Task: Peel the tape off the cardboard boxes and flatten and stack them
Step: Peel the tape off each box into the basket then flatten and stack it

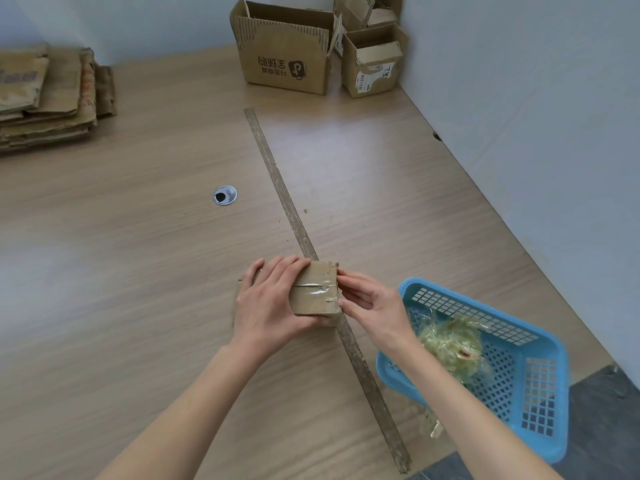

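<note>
Pale walls are meeting at a corner behind a wood-grain counter (138,237), with a worn strip (298,233) running along its middle seam and a round metal cable hole (224,195) to the left of it. Near the front, a small cardboard box (313,289) is sitting on the strip, sealed with clear tape (315,285) across its top. The left hand (266,299) is gripping the box from the left, fingers curled over the top. The right hand (370,303) is pinching at the tape on the box's right edge with thumb and fingertips. Just right of the hands, a blue plastic basket (540,386) is holding a wad of peeled tape (450,344). At the far corner, a large open box (284,53) is showing printed characters and a logo, upside down and unreadable; beside it a smaller open box (372,64) is carrying a shipping label, too small to read. A stack of flattened cardboard (48,95) is lying at the far left.
</note>
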A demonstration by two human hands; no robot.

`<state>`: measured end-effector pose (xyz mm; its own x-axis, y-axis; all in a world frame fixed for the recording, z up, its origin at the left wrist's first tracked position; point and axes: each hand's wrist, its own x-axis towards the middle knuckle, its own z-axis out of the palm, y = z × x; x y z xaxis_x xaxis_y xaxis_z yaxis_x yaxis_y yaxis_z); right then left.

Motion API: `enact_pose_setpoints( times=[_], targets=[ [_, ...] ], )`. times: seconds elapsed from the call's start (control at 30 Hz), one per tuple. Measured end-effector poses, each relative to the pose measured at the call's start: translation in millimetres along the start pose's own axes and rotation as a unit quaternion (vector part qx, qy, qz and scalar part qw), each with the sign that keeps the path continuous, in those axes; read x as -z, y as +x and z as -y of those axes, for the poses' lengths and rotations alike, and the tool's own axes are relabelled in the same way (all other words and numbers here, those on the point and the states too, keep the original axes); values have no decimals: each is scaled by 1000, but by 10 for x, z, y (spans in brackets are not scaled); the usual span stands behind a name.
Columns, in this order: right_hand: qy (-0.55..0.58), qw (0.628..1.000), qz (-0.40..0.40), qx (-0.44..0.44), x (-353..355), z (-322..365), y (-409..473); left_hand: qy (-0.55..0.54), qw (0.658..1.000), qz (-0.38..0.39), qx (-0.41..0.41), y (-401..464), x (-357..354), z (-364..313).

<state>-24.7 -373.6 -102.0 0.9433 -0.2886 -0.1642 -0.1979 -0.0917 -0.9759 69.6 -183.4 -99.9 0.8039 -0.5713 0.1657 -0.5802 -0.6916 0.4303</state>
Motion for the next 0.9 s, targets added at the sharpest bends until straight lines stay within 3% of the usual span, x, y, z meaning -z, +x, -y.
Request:
enact_pose_setpoints(
  times=[0.17,0.27,0.4,0.57,0.73,0.9],
  targets=[
    [-155,985,71,24,141,60,106,17,1000,16,-15,-13,-9,39],
    [-193,970,146,-27,274,154,199,24,999,28,-38,-4,-9,64],
    [-200,967,150,-49,384,360,256,26,998,25,-54,-3,-22,92],
    [-297,940,152,65,247,646,350,30,994,66,-78,30,48,119],
    [-219,940,259,22,233,655,390,15,993,95,-74,40,131,134],
    [-313,903,258,140,277,645,478,-11,993,95,-68,78,141,156]
  ],
)
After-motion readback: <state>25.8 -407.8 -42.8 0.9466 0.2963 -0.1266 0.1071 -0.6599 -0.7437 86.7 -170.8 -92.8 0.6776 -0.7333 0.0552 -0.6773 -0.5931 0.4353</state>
